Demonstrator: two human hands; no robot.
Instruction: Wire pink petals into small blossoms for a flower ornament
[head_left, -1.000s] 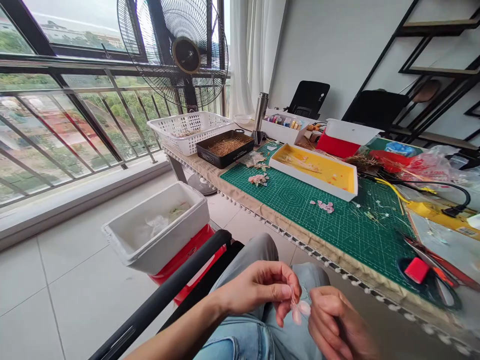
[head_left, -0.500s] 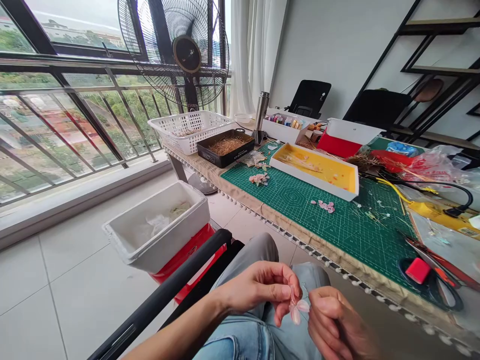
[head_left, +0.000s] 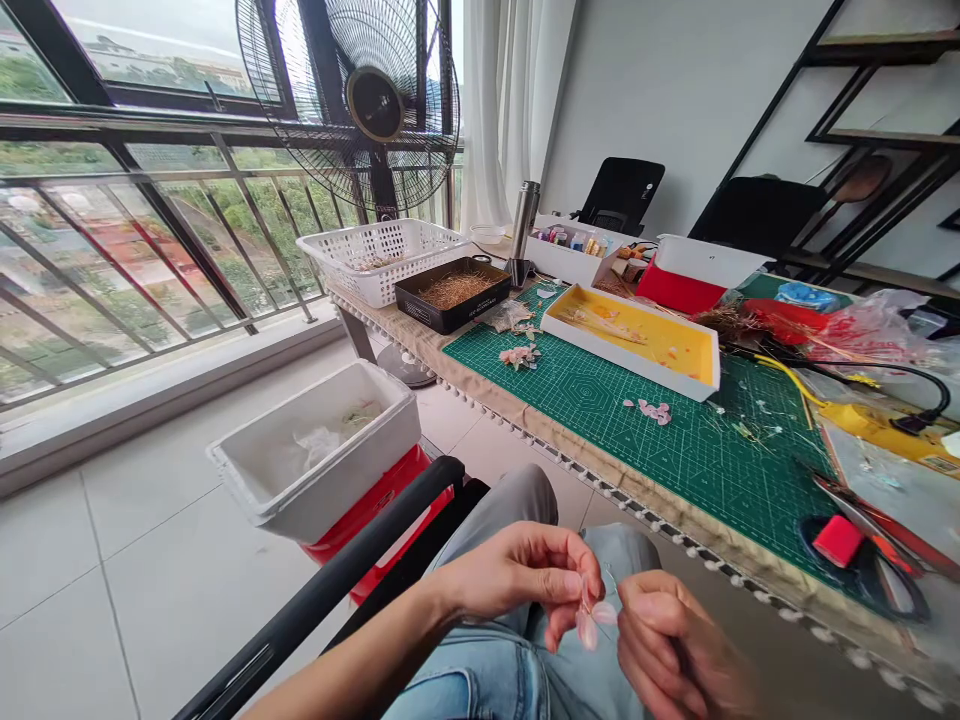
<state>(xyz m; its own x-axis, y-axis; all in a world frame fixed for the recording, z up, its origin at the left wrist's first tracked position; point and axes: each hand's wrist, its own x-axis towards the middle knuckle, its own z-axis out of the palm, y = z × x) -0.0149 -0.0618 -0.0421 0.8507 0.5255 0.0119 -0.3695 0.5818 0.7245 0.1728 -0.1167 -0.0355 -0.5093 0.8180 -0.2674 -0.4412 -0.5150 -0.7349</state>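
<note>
Lots of containers on this one. The black box (head_left: 420, 310) is full of dry brown stems, and the white basket (head_left: 367, 285) beside it at the surface's left end has a few bits in the bottom. The white tray (head_left: 600, 344) has a yellow inside with loose stems and orange scraps, and the white box (head_left: 570, 267) near the far edge holds little bottles (head_left: 577, 241). Down on the floor, the bin (head_left: 360, 482) has plastic and greenish scraps in it.

Green mat covers much of the surface (head_left: 525, 415), pink petals (head_left: 655, 411) lie below the tray, and there's a red block (head_left: 838, 540) by the near right corner. Big fan (head_left: 375, 105) by the window (nice view!).

The pink flower piece (head_left: 586, 630) is over the lap, off the near edge: left hand (head_left: 536, 575) pinches it, right hand (head_left: 671, 640) is curled beside it, can't tell around what.
</note>
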